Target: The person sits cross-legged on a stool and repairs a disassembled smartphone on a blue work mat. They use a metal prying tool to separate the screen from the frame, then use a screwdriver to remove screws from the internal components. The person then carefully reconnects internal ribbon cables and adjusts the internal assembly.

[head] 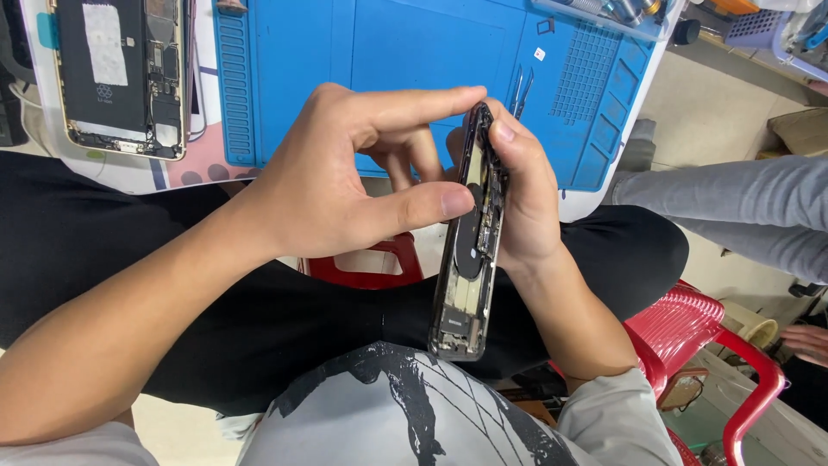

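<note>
An opened phone body point(468, 259) with dark inner parts stands on its edge above my lap. My right hand point(526, 198) wraps around its far side and grips it. My left hand point(345, 173) reaches in from the left, the forefinger on the phone's top end and the thumb pressed on its inner face near a round black part.
A blue work mat point(362, 52) covers the table ahead, with tweezers point(522, 91) on it. A second opened phone point(121, 73) lies at the upper left. Red plastic stools point(716, 328) stand to the right, beside another person's grey-trousered leg point(733, 203).
</note>
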